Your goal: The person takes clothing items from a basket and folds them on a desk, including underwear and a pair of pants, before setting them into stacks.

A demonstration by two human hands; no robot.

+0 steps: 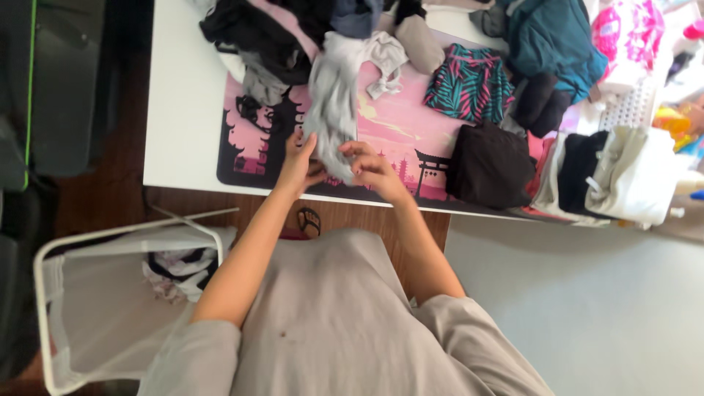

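Head view: grey garment (pixel 331 110) pinched between left hand (pixel 299 163); right hand (pixel 372 167)

**Bright daylight, soft picture**

Strong light comes from the right and washes out the white basket (pixel 631 110) there. The left side is dark. The whole picture is a little blurred, and shadows on the white table (pixel 180 110) are weak.

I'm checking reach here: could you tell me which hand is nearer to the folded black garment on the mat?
Right. The right hand grips the grey garment just beside the folded black garment; the left hand is farther off.
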